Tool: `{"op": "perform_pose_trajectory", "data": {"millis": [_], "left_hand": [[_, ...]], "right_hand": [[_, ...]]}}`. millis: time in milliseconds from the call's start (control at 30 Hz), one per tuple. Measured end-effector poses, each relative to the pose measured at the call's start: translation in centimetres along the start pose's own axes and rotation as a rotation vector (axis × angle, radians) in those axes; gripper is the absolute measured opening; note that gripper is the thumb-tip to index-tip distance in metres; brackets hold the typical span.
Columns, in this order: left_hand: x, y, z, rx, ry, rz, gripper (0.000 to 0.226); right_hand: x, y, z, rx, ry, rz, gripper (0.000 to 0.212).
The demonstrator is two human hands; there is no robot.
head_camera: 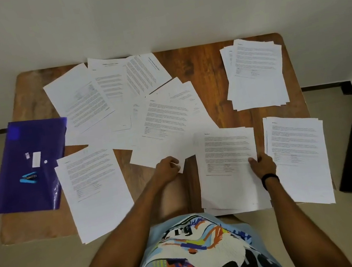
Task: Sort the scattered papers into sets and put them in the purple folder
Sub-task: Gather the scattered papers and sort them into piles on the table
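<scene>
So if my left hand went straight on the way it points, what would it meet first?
The loose sheet whose corner your left hand pinches, then probably the scattered papers beyond it.

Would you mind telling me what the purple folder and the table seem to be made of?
Folder: likely translucent plastic, glossy; light glints near its lower edge. Table: wood or wood-look laminate, fairly matte; brown grain streaks show.
</scene>
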State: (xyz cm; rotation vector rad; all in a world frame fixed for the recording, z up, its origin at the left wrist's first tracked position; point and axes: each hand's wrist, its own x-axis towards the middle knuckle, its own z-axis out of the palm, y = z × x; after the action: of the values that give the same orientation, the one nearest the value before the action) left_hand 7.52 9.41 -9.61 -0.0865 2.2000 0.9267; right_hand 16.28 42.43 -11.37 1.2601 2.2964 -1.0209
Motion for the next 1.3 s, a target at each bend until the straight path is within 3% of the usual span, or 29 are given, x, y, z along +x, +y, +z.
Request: {"op": "perform_pose_trajectory", "data": {"millis": [167,233,300,400,500,567,700,800,833,933,1033,1100,1167,1233,1300], "left_hand": [[-0.4,-0.9,0.3,0.103,0.107,-0.01,0.045],[-0.5,-1.1,-0.1,0.18,0.193,0.01,0.059],[-0.5,-1.4,-0.3,0.28,0.209,-0.007,0.074],[-0.6,-2.0,-0.3,0.347,0.103,-0.085,0.088],[-0.9,-2.4,-0.2,0.355,0.021,-0.095,0.089],[-0.9,-2.7,-0.2,0.31,0.008,-0.098,0.09],[-0.6,-3.1,-0.6,0.22,-0.017,-0.109,0.092],[-0.5,-3.3,-0.9,0.131,-0.003,-0.095,0.092],[-0.4,-3.6,-1.0,0.065,0.047,-0.082,0.092],[-1.5,-2.5,-1.7,-0.172,0.368,-0.02,0.084],[-3.2,0.5,-3.6,-0.301,0.595,-0.082,0.078],[-3.0,1.4,-4.3,-0.411,0.547,-0.13,0.083],[-2.4,1.4,-4.6,-0.585,0.32,-0.082,0.088],[-1.7,1.3,-3.9,-0.663,0.062,-0.068,0.075],[-1.8,2.4,-2.3,-0.642,-0.018,-0.031,0.058]], "right_hand": [[-2.1,-3.3,2.0,-0.178,0.29,0.033,0.035],[-3.0,-6.4,3.2,-0.043,0.314,-0.05,0.038],[-3.7,-9.9,4.8,0.088,0.189,-0.152,0.041],[-4.2,-15.5,7.3,0.193,-0.104,-0.185,0.047],[-2.8,-19.3,10.5,0.32,-0.331,-0.082,0.079],[-1.9,-20.2,12.3,0.401,-0.359,0.014,0.089],[-2.6,-22.0,13.0,0.5,-0.338,0.07,0.062],[-3.2,-22.2,12.9,0.356,-0.241,-0.09,0.028],[-3.5,-22.1,12.6,0.327,-0.213,-0.141,0.017],[-3.9,-21.4,11.0,0.352,-0.236,-0.242,0.033],[-3.2,-19.2,8.5,0.538,-0.456,-0.176,0.023],[-3.0,-16.9,6.1,0.682,-0.665,-0.118,0.037],[-3.0,-14.2,3.7,0.728,-0.792,-0.095,0.044],[-2.9,-11.3,1.5,0.672,-0.78,-0.073,0.046],[-2.2,-8.4,-0.3,0.546,-0.633,-0.056,0.04]]}}
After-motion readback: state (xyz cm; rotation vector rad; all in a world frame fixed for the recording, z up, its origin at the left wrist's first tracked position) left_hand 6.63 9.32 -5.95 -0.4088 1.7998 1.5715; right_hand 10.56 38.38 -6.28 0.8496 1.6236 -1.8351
